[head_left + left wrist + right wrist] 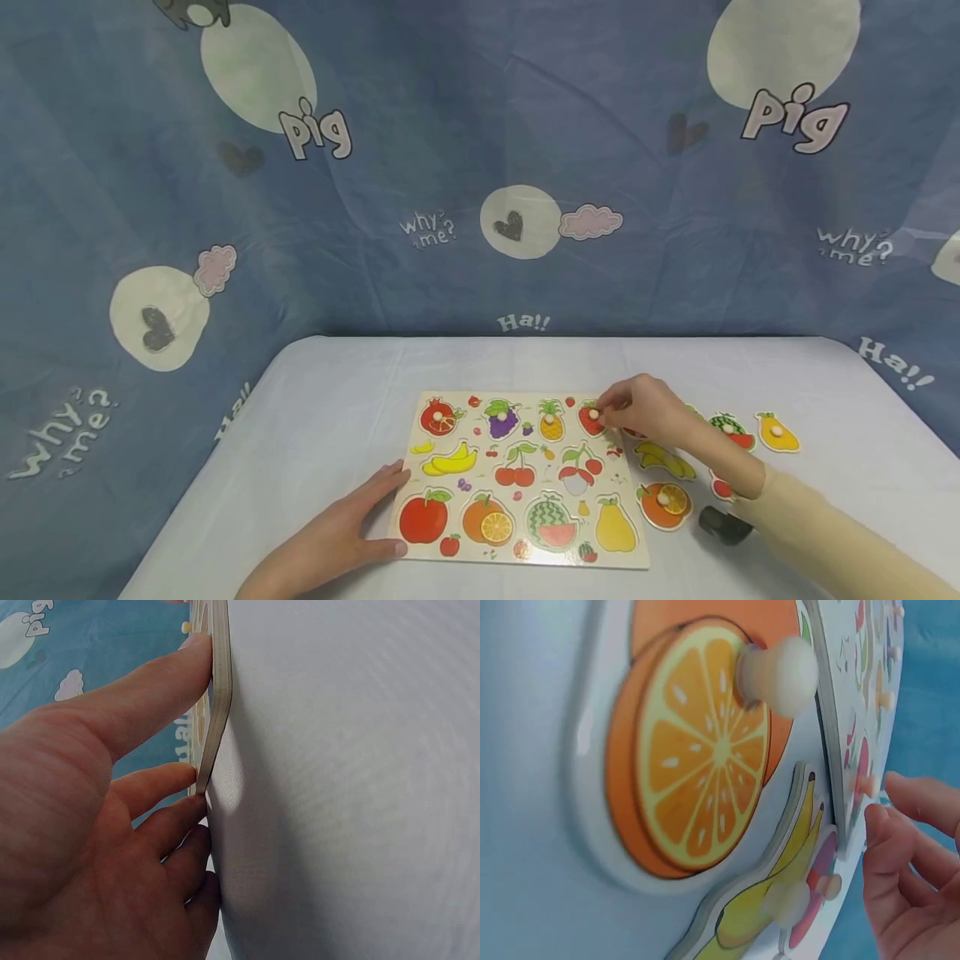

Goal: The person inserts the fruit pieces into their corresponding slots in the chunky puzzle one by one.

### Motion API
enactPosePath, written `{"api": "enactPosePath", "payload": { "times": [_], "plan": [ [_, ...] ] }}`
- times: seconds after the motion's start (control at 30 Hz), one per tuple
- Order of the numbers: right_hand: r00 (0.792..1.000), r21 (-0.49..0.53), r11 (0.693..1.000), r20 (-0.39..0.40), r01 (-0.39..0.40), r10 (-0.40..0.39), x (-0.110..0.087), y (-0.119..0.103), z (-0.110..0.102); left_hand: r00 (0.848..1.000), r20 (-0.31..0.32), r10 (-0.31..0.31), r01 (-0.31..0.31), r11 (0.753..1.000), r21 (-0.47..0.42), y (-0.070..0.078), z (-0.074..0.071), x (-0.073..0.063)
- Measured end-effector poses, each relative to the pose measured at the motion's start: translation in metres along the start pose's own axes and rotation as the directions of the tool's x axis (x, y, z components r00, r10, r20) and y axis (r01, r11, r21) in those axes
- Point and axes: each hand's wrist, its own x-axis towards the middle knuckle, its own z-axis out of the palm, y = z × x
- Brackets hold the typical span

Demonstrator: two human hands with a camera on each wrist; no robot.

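Observation:
A fruit knob puzzle board (517, 500) lies flat on the white table. My left hand (337, 533) rests at its left side, thumb and fingers spread along the edge; in the left wrist view the thumb (161, 694) touches the board's rim (219, 697). My right hand (648, 408) is over the upper right corner. Its thumb and index fingertips are right at the white knob of the strawberry piece (588, 423), a gap between them, the knob showing free. Pomegranate (435, 423), grape (497, 427) and pineapple (551, 429) pieces with knobs sit in the top row.
Right of the board lie loose knobbed pieces: orange (654, 515), bananas (660, 457), pear (777, 437) and watermelon (738, 439). A red piece (722, 487) is partly hidden by the right forearm, beside a black object (723, 526). A blue printed curtain (450, 283) hangs behind the table.

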Motion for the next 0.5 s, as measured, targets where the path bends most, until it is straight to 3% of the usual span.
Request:
{"api": "enactPosePath", "payload": {
  "times": [0.5],
  "plan": [
    [0.991, -0.064, 0.991, -0.046, 0.121, -0.124, -0.027, 0.007, -0.013, 1.000, -0.013, -0.008, 0.007, 1.000, -0.003, 0.000, 0.000, -0.002]
  ]
}}
